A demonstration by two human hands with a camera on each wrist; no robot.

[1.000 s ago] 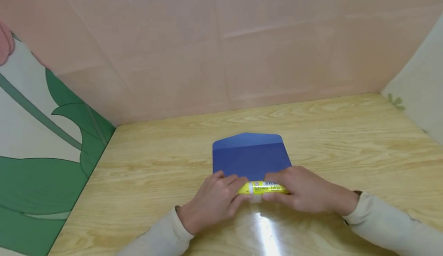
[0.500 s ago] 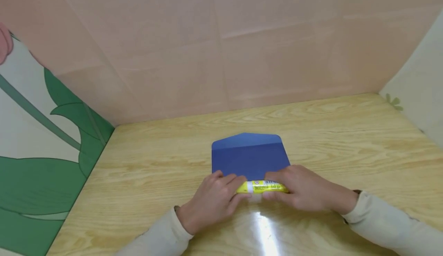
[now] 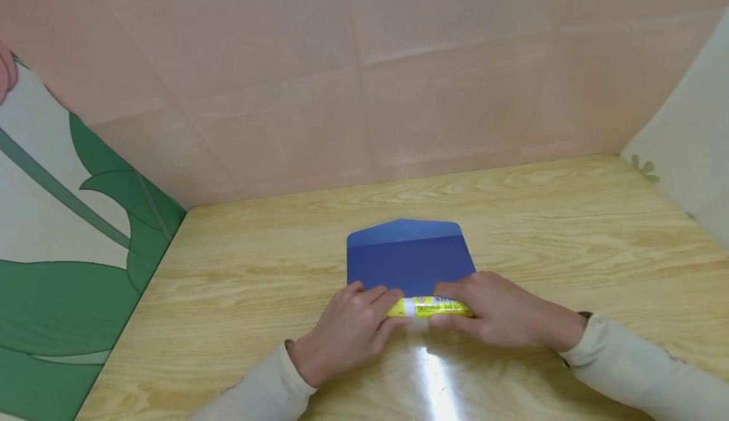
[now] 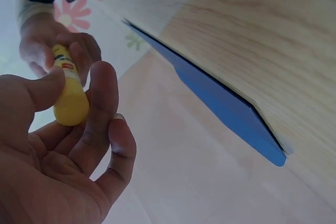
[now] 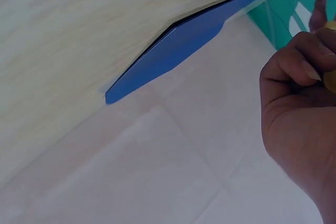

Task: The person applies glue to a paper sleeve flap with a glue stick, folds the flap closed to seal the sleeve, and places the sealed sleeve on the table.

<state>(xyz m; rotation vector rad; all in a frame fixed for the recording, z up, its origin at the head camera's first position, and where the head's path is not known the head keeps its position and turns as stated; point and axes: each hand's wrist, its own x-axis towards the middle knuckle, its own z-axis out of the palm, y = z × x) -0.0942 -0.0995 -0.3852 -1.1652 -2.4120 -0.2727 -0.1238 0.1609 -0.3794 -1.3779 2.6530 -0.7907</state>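
Observation:
Both hands hold a yellow glue stick (image 3: 435,307) level above the near edge of a blue envelope (image 3: 407,263). My left hand (image 3: 354,325) pinches its left end, the yellow cap, between thumb and fingers; in the left wrist view the cap's rounded end (image 4: 72,109) shows beside the thumb. The right hand (image 3: 501,310) grips the other end, thumb below and fingers above. In the right wrist view only a sliver of yellow (image 5: 329,80) shows by the curled fingers. The envelope lies flat with its lighter flap folded open at the far side; the hands cover its near corners.
The wood-grain table (image 3: 256,269) spreads around the envelope. A pinkish covered wall (image 3: 364,92) stands behind it, a green leaf-patterned panel (image 3: 62,301) at the left, and a pale panel (image 3: 695,130) at the right. A bright reflection falls on the near tabletop.
The whole head view shifts very slightly left. Both hands keep their hold on the glue stick, and the envelope stays in place; nothing else visibly differs.

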